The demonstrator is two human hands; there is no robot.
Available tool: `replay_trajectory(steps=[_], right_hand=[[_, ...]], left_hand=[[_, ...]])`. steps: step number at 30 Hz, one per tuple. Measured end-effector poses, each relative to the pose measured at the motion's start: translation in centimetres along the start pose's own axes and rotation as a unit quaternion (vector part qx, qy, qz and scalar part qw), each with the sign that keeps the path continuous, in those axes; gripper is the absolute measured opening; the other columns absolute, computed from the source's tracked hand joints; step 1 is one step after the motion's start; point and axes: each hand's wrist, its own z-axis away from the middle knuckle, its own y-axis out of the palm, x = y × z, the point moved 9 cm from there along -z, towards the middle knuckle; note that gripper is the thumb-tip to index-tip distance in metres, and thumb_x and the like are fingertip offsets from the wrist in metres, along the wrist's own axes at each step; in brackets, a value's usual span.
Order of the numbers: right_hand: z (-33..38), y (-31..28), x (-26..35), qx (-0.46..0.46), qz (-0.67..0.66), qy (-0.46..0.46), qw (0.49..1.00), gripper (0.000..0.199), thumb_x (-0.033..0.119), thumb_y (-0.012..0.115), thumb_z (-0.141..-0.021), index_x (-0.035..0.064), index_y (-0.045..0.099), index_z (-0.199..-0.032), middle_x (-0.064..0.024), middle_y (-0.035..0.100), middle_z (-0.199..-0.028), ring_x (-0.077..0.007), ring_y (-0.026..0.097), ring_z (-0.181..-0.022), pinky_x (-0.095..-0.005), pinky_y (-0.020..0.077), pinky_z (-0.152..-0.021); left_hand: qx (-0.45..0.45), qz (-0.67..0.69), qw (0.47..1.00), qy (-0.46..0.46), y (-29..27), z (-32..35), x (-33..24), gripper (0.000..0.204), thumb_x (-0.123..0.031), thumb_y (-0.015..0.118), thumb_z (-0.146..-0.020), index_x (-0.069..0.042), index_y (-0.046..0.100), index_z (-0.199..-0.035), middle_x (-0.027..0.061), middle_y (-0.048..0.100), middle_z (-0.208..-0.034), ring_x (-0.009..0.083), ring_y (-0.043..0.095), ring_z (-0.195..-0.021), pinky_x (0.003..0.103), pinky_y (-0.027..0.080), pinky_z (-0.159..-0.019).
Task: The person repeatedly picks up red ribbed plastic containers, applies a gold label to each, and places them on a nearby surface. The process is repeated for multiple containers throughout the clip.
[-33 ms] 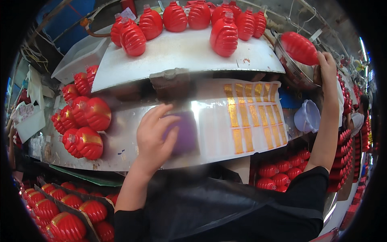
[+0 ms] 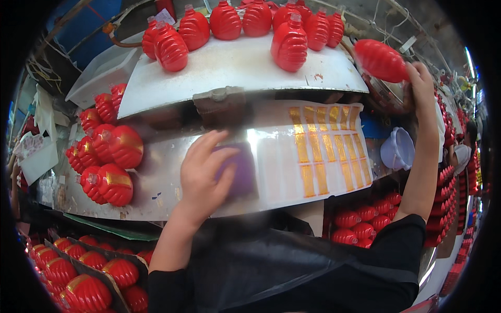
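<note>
Glossy red plastic bottles (image 2: 225,21) stand at twelve o'clock on a matt, scuffed white board (image 2: 229,68). The bench (image 2: 167,177) at centre is shiny sheet metal, bearing a smooth white sheet (image 2: 292,172) of gold foil labels (image 2: 321,148). A matt purple pad (image 2: 242,169) lies under the left hand (image 2: 203,175). At one o'clock, the right hand (image 2: 422,81) holds a glossy red bottle (image 2: 381,60).

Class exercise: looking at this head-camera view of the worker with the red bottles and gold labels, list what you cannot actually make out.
- Purple pad, head view: partly covered by the left hand.
- Red bottle in the right hand: its neck is hidden, so capped or not is unclear.
- Print on the gold labels: too small.
- Crates of bottles: cut off by the fisheye rim.
</note>
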Motion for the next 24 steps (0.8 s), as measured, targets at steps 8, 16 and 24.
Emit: replay_trajectory(steps=[8,16,24], right_hand=[[15.9,21.6,17.1,0.389,-0.070,-0.068,0.916,0.026,0.029,0.068,-0.100,0.0030,0.066,-0.097,-0.0013,0.065,-0.082,-0.0078,0.059,-0.078,-0.0262,0.0497,-0.068],[21.0,26.5,15.4,0.382,-0.227,-0.020,0.896,0.033,0.030,0.067,-0.102,0.0001,0.072,-0.117,-0.0047,0.073,-0.089,-0.0113,0.068,-0.083,-0.0307,0.0538,-0.074],[34.5,18.3,3.8,0.288,0.101,-0.188,0.934,0.024,0.018,0.079,-0.090,0.0036,0.076,-0.109,-0.0156,0.077,-0.108,-0.0322,0.076,-0.085,-0.0401,0.0598,-0.070]], left_hand=[[-0.003,-0.038,0.992,0.120,3.2,0.5,-4.9,0.060,-0.009,0.088,-0.069,-0.014,0.074,-0.127,0.0212,0.057,-0.147,0.0452,0.055,-0.135,0.050,0.049,-0.109],[-0.071,0.125,0.977,-0.157,1.8,1.9,6.1,0.072,-0.017,0.083,-0.082,-0.007,0.057,-0.148,0.0218,0.057,-0.146,0.0356,0.060,-0.130,0.045,0.048,-0.111],[-0.051,0.506,0.795,-0.330,5.9,2.6,12.3,0.070,-0.015,0.074,-0.097,-0.007,0.043,-0.160,0.0119,0.056,-0.149,0.0212,0.057,-0.132,0.037,0.045,-0.115]])
